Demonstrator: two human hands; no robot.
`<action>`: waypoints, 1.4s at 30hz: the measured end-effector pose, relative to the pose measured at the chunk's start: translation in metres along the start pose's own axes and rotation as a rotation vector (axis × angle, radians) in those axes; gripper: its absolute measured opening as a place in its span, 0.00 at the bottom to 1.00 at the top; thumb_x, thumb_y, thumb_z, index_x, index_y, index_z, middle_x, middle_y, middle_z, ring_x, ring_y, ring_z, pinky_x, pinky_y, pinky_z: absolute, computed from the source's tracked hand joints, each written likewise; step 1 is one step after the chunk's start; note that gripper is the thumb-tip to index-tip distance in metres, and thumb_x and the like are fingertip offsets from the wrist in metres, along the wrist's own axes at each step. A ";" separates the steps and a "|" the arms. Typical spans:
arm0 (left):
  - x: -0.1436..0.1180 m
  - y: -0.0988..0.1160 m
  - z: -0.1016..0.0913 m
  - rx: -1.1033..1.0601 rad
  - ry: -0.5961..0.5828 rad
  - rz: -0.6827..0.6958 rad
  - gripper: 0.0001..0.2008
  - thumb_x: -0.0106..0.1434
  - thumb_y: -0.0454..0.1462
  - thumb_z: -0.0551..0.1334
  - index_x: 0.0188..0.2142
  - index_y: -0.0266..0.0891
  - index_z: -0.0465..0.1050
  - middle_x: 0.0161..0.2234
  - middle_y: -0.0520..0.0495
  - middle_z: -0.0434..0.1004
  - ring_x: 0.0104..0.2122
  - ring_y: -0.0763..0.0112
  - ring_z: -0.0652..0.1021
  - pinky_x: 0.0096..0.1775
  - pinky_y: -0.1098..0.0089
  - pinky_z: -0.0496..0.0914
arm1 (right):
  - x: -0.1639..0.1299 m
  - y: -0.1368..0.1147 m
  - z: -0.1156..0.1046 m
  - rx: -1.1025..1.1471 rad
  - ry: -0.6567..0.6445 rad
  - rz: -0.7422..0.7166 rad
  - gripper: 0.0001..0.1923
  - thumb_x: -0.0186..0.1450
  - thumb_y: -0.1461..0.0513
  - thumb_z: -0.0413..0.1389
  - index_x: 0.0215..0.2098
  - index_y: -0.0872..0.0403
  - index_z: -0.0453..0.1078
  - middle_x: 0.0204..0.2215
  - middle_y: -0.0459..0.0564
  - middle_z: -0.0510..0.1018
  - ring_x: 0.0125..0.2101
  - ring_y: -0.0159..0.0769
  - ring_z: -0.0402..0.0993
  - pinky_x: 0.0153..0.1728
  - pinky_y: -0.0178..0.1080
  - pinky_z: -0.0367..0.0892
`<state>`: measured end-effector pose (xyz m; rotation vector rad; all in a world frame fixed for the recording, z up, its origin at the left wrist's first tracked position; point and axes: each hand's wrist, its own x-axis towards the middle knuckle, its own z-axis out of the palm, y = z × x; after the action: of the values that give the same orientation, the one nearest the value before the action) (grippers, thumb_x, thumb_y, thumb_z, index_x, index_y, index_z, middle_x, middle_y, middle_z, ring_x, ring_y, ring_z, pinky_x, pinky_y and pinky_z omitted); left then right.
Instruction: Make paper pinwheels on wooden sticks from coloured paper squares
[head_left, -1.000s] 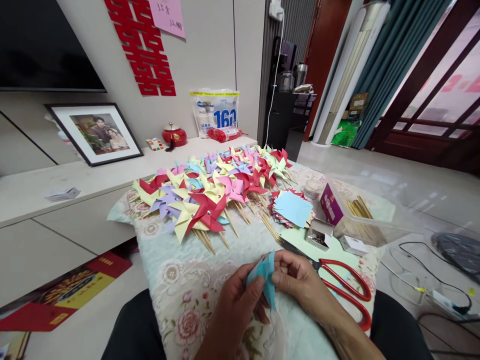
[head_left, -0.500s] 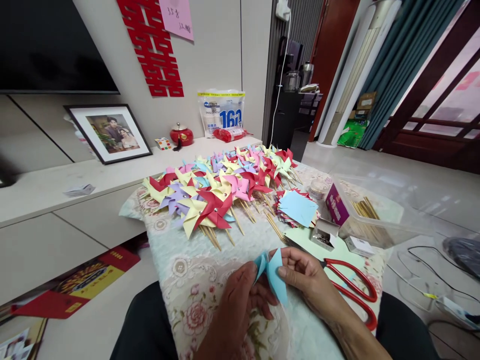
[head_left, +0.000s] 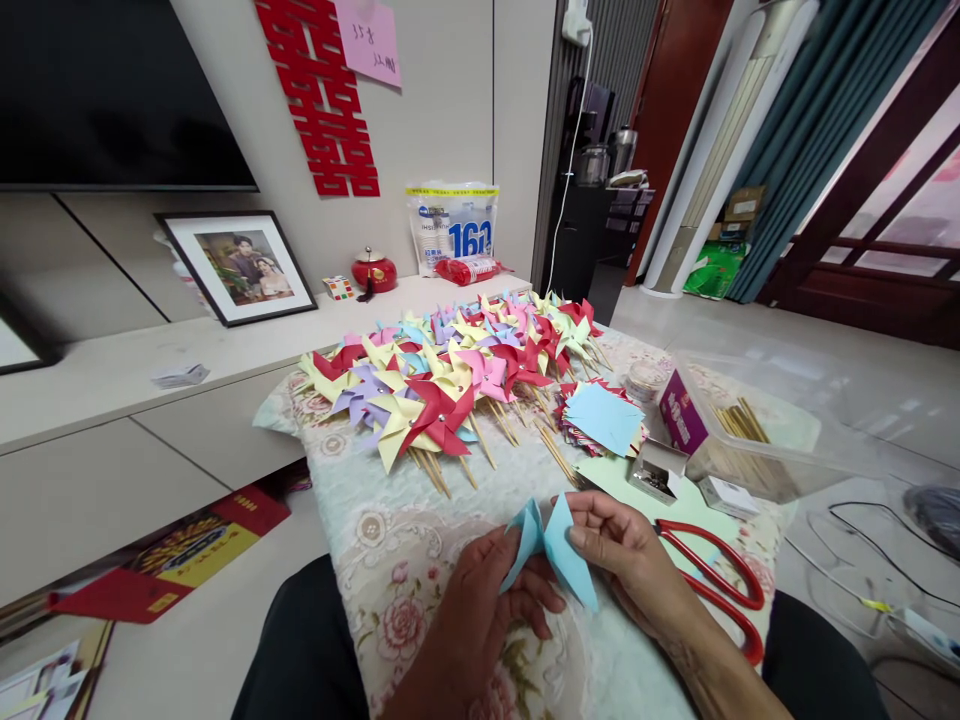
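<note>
A light blue paper square (head_left: 553, 546), partly folded into points, is pinched between my left hand (head_left: 480, 610) and my right hand (head_left: 622, 545) above the floral cloth (head_left: 375, 560). Beyond them lies a big heap of finished paper pinwheels (head_left: 450, 375) on wooden sticks, in red, yellow, pink, purple and blue. A stack of cut paper squares (head_left: 604, 418), blue on top, sits to the right of the heap.
Red-handled scissors (head_left: 712, 585) lie right of my right hand. A small open box of pins (head_left: 658, 470), a clear tub of wooden sticks (head_left: 739, 440) and a small round jar (head_left: 645, 380) stand behind. Cables (head_left: 870, 540) run over the floor at right. A low cabinet (head_left: 150, 400) is at left.
The blue paper has opened out from a tight fold into two spread points between my fingers. The view has drifted a little to the left.
</note>
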<state>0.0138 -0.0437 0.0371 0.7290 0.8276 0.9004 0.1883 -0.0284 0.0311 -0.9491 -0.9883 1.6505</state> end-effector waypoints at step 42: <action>0.002 -0.008 -0.007 -0.125 -0.011 -0.011 0.14 0.56 0.45 0.71 0.31 0.34 0.79 0.27 0.45 0.79 0.23 0.70 0.77 0.22 0.74 0.67 | 0.003 0.004 -0.004 -0.129 0.130 -0.100 0.23 0.54 0.54 0.72 0.47 0.50 0.77 0.31 0.45 0.76 0.27 0.31 0.71 0.30 0.35 0.65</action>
<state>0.0114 -0.0439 0.0265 0.6194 0.7580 0.9287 0.1903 -0.0254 0.0258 -1.0619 -1.0462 1.4376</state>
